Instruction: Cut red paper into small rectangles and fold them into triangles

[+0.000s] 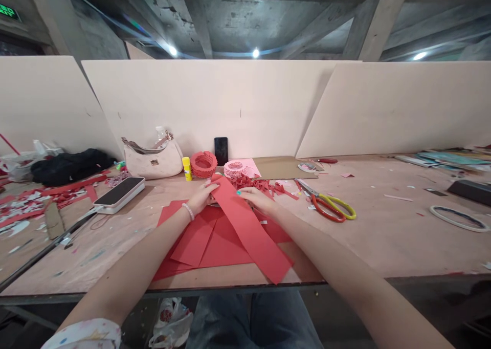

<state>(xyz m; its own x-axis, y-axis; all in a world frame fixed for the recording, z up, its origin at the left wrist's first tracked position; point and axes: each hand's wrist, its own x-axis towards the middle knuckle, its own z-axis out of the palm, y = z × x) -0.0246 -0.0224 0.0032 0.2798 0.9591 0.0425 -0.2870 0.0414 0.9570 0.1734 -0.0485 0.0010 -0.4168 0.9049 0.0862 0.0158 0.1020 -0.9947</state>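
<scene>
Three pale panels point(215, 108) stand behind your one worktable point(383, 226), under a concrete ceiling point(238, 24) with three lights showing. Its wooden surface is stained and scattered with scraps. Several red sheets point(226, 241) overlap near your edge; their exact number is hidden. One long red strip point(249, 226) slants above them, its far end pinched between your left hand's point(201, 199) thumb and fingers. Your right hand's point(256, 198) fingers bend at the strip's edge, partly hidden, so whether they grip it is unclear. Beyond sit one handbag point(153, 162) and two phones, one lying point(119, 193), one upright point(221, 151). One pair of scissors point(328, 204) lies right of the sheets. Two paper coils, red point(203, 165) and pink-white point(235, 169), sit near one yellow glue stick point(187, 169).
</scene>
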